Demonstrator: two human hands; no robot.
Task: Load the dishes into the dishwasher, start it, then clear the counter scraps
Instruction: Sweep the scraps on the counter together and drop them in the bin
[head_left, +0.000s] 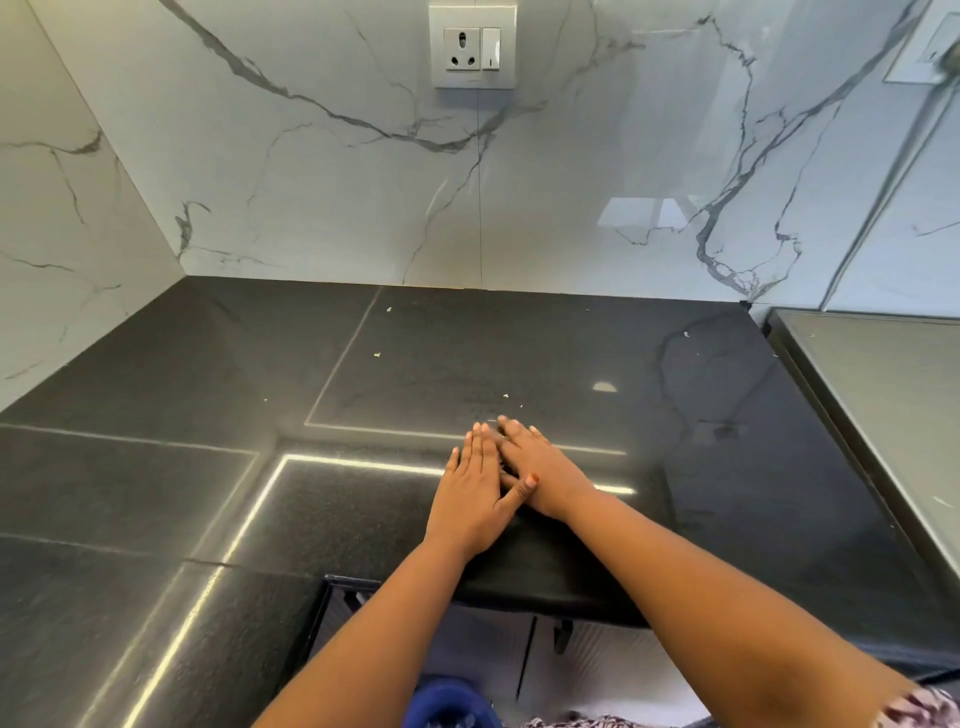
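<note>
1. Both bare forearms reach from the worktop's near edge toward the marble back wall.
2. The left hand (475, 496) lies flat on the polished black stone worktop (208, 467), fingers straight and close together, long axis pointing at the back wall.
3. The right hand (540, 467) lies flat just beside it, fingers straight, angled toward the back-left corner, touching the left thumb.
4. Small pale food scraps (377, 355) are scattered mid-worktop, beyond the fingertips.
5. A white wall socket (471, 45) sits above.

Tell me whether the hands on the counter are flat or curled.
Flat. The left hand and right hand lie palm down on the black counter, fingers straight, side by side and touching, holding nothing.
</note>
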